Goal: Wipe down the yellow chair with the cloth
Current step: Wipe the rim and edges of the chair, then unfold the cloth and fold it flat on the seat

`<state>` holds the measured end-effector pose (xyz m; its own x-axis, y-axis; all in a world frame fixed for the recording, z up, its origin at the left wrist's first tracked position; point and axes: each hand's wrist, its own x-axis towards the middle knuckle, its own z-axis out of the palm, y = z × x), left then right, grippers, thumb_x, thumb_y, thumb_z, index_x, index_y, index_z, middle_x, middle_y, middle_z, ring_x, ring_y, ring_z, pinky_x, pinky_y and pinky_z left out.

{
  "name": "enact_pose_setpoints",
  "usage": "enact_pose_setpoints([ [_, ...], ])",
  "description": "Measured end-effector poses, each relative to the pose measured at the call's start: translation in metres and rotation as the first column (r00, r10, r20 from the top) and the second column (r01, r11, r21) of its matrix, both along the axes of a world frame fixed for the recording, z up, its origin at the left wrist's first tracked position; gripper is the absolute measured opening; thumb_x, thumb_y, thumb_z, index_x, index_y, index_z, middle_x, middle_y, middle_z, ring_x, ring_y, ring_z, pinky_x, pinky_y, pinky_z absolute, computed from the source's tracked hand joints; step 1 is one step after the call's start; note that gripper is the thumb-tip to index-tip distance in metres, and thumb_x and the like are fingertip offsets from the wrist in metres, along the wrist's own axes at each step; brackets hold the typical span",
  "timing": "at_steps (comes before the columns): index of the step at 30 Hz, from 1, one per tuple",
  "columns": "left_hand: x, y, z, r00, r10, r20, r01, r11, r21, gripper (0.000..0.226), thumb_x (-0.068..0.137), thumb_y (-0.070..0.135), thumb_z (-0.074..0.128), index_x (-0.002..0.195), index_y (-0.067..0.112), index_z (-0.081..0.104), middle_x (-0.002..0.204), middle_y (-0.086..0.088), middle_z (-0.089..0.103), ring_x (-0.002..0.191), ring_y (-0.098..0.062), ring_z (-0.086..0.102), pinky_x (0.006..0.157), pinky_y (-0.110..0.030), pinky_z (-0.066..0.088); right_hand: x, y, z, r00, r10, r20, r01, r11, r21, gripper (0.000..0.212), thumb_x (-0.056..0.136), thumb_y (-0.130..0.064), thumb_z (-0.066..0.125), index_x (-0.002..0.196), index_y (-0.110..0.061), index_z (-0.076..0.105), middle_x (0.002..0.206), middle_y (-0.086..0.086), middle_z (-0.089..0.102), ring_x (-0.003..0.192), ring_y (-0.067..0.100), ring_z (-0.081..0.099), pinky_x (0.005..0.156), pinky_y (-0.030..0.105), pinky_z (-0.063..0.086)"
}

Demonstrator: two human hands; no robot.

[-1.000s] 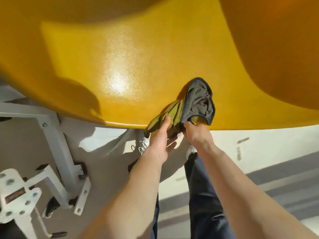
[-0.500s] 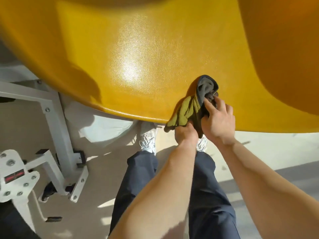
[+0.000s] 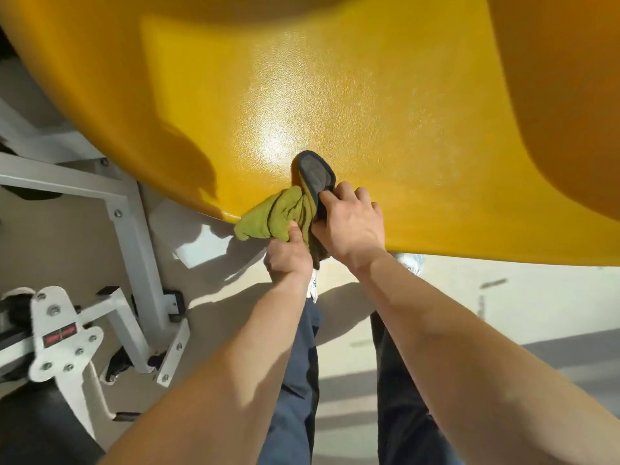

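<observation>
The yellow chair (image 3: pixel 302 95) fills the upper half of the view, its glossy seat curving down to a front edge. A green and grey cloth (image 3: pixel 285 213) lies bunched over that front edge. My left hand (image 3: pixel 290 253) grips the green part from below the edge, thumb pressed on it. My right hand (image 3: pixel 352 226) lies on top of the seat, fingers closed on the grey part of the cloth. The grey tip of the cloth (image 3: pixel 315 169) sticks up onto the seat.
A white metal frame (image 3: pixel 134 229) with bolted plates (image 3: pixel 63 344) stands on the floor at the left. My legs in dark trousers (image 3: pixel 302 380) and a white shoe (image 3: pixel 411 263) are below the chair edge. Beige floor (image 3: pixel 503 303) spreads to the right.
My right hand went from under the seat edge to on top of the cloth and took hold of it. The left hand closed on the green part. Both hands with the cloth shifted slightly left.
</observation>
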<state>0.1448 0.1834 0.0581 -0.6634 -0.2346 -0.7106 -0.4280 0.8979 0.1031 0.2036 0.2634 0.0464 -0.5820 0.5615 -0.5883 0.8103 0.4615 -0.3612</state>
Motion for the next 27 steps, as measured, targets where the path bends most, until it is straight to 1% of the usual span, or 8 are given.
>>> enact_pose_setpoints([
  [2, 0.041, 0.008, -0.019, 0.966, 0.037, 0.256, -0.057, 0.996, 0.073, 0.06, 0.083, 0.058, 0.054, 0.111, 0.005, 0.062, 0.12, -0.022, 0.066, 0.098, -0.045, 0.067, 0.085, -0.051, 0.056, 0.044, 0.014, -0.003, 0.995, -0.028, 0.1, 0.022, 0.998, 0.065, 0.036, 0.086, -0.038, 0.058, 0.118, -0.023, 0.06, 0.119, 0.009, 0.052, 0.109, 0.037, 0.047, 0.083, 0.044, 0.042],
  [5, 0.106, 0.036, -0.036, 0.794, 0.138, 0.591, -0.269, 0.953, 0.138, 0.036, 0.09, 0.04, 0.055, 0.107, 0.009, 0.063, 0.107, -0.02, 0.07, 0.081, -0.042, 0.072, 0.069, -0.053, 0.061, 0.113, 0.039, 0.0, 0.965, -0.109, 0.24, 0.056, 0.974, 0.218, 0.03, 0.086, -0.034, 0.059, 0.111, -0.018, 0.064, 0.114, 0.012, 0.054, 0.105, 0.039, 0.047, 0.081, 0.045, 0.041],
  [7, 0.134, 0.059, -0.026, 0.691, 0.254, 0.677, -0.459, 0.877, 0.14, 0.025, 0.097, 0.031, 0.052, 0.11, 0.01, 0.057, 0.112, -0.022, 0.068, 0.088, -0.041, 0.069, 0.071, -0.05, 0.062, 0.144, 0.05, 0.006, 0.937, -0.177, 0.302, 0.08, 0.948, 0.308, 0.028, 0.084, -0.034, 0.063, 0.105, -0.016, 0.067, 0.111, 0.014, 0.055, 0.104, 0.039, 0.048, 0.079, 0.046, 0.04],
  [9, 0.138, 0.062, -0.025, 0.679, 0.299, 0.671, -0.513, 0.846, 0.142, 0.027, 0.099, 0.028, 0.049, 0.119, 0.009, 0.055, 0.122, -0.022, 0.064, 0.092, -0.039, 0.066, 0.067, -0.044, 0.062, 0.15, 0.052, 0.007, 0.921, -0.231, 0.315, 0.125, 0.939, 0.322, 0.029, 0.082, -0.033, 0.066, 0.105, -0.015, 0.067, 0.11, 0.016, 0.054, 0.103, 0.04, 0.048, 0.077, 0.045, 0.042],
  [13, 0.086, 0.027, -0.03, 0.898, 0.102, 0.427, -0.181, 0.972, 0.149, 0.058, 0.097, 0.048, 0.051, 0.132, 0.002, 0.052, 0.135, -0.019, 0.058, 0.118, -0.041, 0.058, 0.1, -0.045, 0.049, 0.105, 0.028, -0.001, 0.945, -0.261, 0.196, 0.246, 0.964, 0.096, 0.043, 0.08, -0.031, 0.068, 0.119, -0.015, 0.061, 0.113, 0.018, 0.05, 0.097, 0.043, 0.052, 0.078, 0.043, 0.047],
  [21, -0.091, -0.034, 0.04, 0.989, -0.137, -0.061, 0.143, 0.984, 0.111, 0.055, 0.098, 0.046, 0.052, 0.131, 0.001, 0.05, 0.135, -0.02, 0.056, 0.123, -0.04, 0.054, 0.099, -0.042, 0.043, -0.085, -0.017, 0.03, 0.962, -0.274, 0.007, 0.265, 0.92, -0.289, 0.042, 0.079, -0.032, 0.071, 0.117, -0.017, 0.061, 0.116, 0.01, 0.059, 0.099, 0.033, 0.062, 0.075, 0.034, 0.047],
  [24, -0.151, -0.025, 0.088, 0.908, -0.334, -0.252, 0.351, 0.936, 0.021, 0.049, 0.103, 0.04, 0.043, 0.13, -0.001, 0.051, 0.131, -0.022, 0.058, 0.118, -0.041, 0.055, 0.087, -0.039, 0.042, -0.152, -0.008, 0.063, 0.864, -0.499, -0.071, 0.365, 0.715, -0.596, 0.009, 0.079, -0.019, 0.068, 0.083, -0.016, 0.06, 0.082, 0.005, 0.062, 0.076, 0.028, 0.058, 0.062, 0.03, 0.044],
  [27, -0.201, 0.001, 0.13, 0.823, -0.401, -0.402, 0.435, 0.9, -0.008, 0.046, 0.103, 0.038, 0.043, 0.134, 0.004, 0.045, 0.132, -0.021, 0.058, 0.121, -0.04, 0.054, 0.095, -0.043, 0.043, -0.203, 0.02, 0.103, 0.691, -0.715, -0.109, 0.369, 0.478, -0.797, 0.018, 0.08, -0.006, 0.066, 0.067, -0.009, 0.053, 0.07, 0.013, 0.057, 0.073, 0.032, 0.057, 0.061, 0.04, 0.045],
])
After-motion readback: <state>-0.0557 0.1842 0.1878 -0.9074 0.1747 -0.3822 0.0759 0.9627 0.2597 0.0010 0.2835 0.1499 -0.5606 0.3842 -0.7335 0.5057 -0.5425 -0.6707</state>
